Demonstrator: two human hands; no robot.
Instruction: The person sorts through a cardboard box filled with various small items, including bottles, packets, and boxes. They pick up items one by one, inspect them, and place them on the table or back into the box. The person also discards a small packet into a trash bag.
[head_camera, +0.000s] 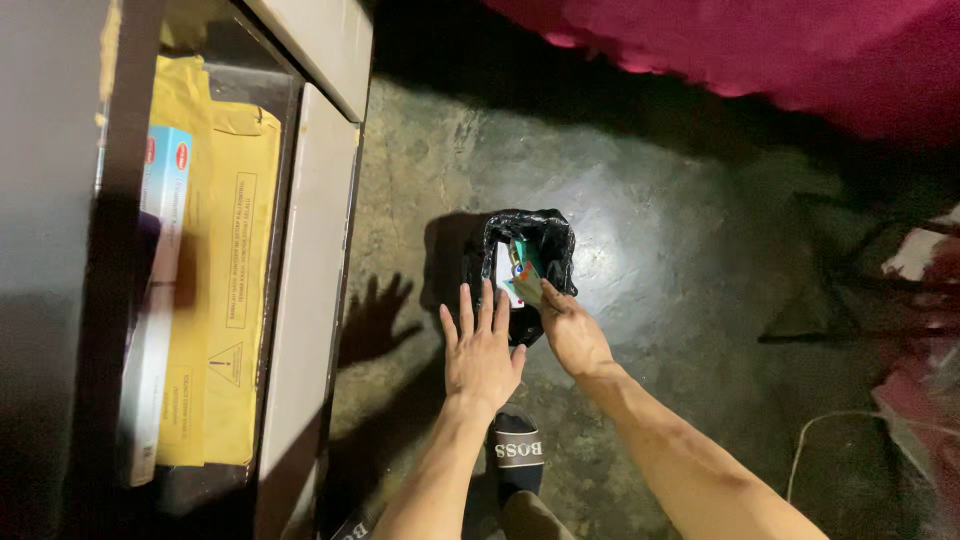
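Black bag (528, 268) sitting open-mouthed on the concrete floor (660, 220), ahead of a slippered foot (517, 455). Right hand (570, 328) is pinching a flat colourful packet (522, 272) at the bag's mouth; left hand (480, 350) is hovering spread, palm down, just beside the rim. Bag film looks thin, soft, likely light and slumping; rim is the best place to grip. Packet looks flimsy. Cabinet edge (300, 300) is crowding the left side; the floor is lying open to the right.
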